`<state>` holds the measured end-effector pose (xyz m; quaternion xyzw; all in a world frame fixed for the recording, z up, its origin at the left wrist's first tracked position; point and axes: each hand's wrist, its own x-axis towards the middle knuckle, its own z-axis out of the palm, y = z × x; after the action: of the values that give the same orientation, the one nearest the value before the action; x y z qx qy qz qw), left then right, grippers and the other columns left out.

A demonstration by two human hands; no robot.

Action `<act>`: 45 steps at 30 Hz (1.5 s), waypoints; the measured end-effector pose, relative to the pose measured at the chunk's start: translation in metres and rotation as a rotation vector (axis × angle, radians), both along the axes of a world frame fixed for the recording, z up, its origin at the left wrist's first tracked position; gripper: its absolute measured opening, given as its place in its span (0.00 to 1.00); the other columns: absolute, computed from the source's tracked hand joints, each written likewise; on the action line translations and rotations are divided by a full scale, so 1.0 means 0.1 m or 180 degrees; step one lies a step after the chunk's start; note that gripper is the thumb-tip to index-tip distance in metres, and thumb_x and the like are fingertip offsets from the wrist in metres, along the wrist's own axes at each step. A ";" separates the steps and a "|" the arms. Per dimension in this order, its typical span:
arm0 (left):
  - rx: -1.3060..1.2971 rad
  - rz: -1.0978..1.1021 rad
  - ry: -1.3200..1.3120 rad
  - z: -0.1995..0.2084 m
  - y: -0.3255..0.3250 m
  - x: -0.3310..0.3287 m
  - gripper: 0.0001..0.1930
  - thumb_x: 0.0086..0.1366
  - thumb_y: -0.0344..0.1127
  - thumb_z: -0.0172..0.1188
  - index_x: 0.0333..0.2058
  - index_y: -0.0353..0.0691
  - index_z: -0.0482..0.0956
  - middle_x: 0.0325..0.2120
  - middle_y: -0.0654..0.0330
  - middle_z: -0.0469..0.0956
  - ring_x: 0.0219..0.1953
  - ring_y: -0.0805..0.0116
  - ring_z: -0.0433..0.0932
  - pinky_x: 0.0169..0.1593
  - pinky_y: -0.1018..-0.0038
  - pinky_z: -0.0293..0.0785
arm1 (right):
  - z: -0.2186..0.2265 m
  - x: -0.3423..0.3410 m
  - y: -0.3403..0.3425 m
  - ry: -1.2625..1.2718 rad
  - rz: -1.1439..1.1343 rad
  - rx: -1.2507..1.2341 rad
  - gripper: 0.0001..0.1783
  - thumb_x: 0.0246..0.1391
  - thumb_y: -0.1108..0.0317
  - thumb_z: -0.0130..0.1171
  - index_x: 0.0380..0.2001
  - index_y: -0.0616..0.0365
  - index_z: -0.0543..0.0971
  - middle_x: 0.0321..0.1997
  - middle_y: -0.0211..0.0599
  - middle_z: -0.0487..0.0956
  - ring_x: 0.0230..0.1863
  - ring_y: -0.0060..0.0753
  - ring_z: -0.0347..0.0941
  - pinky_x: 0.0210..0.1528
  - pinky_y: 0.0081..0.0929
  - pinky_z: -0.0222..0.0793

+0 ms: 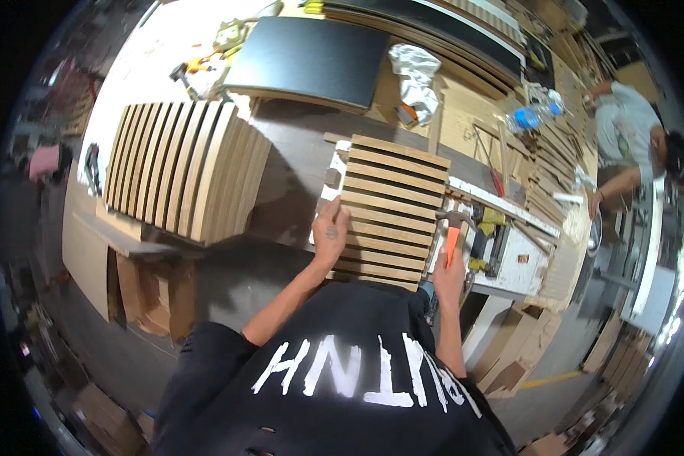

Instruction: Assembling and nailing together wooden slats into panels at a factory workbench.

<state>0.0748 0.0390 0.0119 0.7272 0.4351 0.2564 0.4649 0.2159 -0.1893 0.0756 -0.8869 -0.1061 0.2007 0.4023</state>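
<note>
A slatted wooden panel (391, 226) lies in front of me at the table's near edge, its slats running crosswise with dark gaps between them. My left hand (330, 234) grips the panel's left edge, its thumb beside the slat ends. On the panel's right side, my right hand (449, 280) is closed around the orange handle of a hammer (454, 235). The hammer's dark head points away from me, close to the panel's right edge. Part of the handle is hidden in my fist.
A stack of slatted panels (178, 171) stands at left. Behind lie a black-topped board (309, 61), a white cloth (416, 76) and loose wood strips. A yellow-and-black tool (488, 232) and a plastic bottle (536, 116) are at right, where another person (631, 125) works.
</note>
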 end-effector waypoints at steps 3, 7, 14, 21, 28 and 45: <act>-0.0167 -0.0126 0.0084 0.18 -0.02 -0.01 0.19 0.62 0.29 0.58 0.53 0.35 0.77 0.43 0.43 0.78 0.43 0.46 0.79 0.48 0.62 0.74 | 0.14 -0.12 0.40 -0.1141 0.0928 -0.0049 0.11 0.66 0.62 0.51 0.37 0.60 0.72 0.25 0.52 0.76 0.26 0.58 0.75 0.27 0.45 0.71; -0.0144 0.0110 0.0035 0.19 -0.03 -0.07 0.18 0.62 0.32 0.59 0.50 0.33 0.78 0.40 0.45 0.78 0.35 0.57 0.80 0.42 0.66 0.74 | 0.21 -0.17 1.05 -0.1648 0.2569 -0.0471 0.09 0.60 0.65 0.55 0.41 0.56 0.75 0.29 0.45 0.79 0.25 0.52 0.76 0.25 0.45 0.71; -0.0044 0.0179 -0.0019 0.10 -0.09 -0.07 0.17 0.60 0.33 0.61 0.48 0.37 0.80 0.40 0.45 0.77 0.42 0.47 0.78 0.46 0.61 0.73 | 0.02 -0.08 1.19 -0.1645 0.2991 -0.0473 0.08 0.59 0.66 0.56 0.37 0.56 0.70 0.29 0.48 0.77 0.25 0.55 0.75 0.25 0.46 0.71; 0.0051 0.0080 0.0138 0.09 -0.13 -0.08 0.16 0.61 0.33 0.62 0.47 0.35 0.81 0.39 0.49 0.78 0.38 0.52 0.80 0.44 0.63 0.74 | 0.07 -0.02 1.02 -0.1362 0.2717 -0.0749 0.09 0.63 0.63 0.52 0.39 0.57 0.70 0.25 0.54 0.76 0.27 0.60 0.75 0.25 0.48 0.68; -0.0059 -0.0058 -0.0124 0.13 -0.07 -0.26 0.16 0.64 0.35 0.60 0.49 0.36 0.81 0.42 0.45 0.79 0.42 0.50 0.80 0.48 0.65 0.73 | 0.22 -0.05 -0.02 0.1027 -0.0592 0.0121 0.14 0.68 0.57 0.48 0.37 0.58 0.69 0.19 0.23 0.64 0.16 0.17 0.61 0.16 0.23 0.59; -0.0486 -0.0064 -0.0094 0.21 -0.06 -0.27 0.18 0.65 0.40 0.60 0.50 0.38 0.81 0.43 0.49 0.80 0.46 0.56 0.78 0.50 0.67 0.71 | 0.10 -0.05 -0.34 0.2528 -0.1087 0.1240 0.10 0.64 0.62 0.49 0.32 0.56 0.69 0.19 0.27 0.65 0.15 0.19 0.59 0.16 0.22 0.58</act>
<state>0.0477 0.0333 0.0330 0.6901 0.4392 0.2285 0.5279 0.2110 -0.2236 0.0852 -0.6543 0.1676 0.4316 0.5979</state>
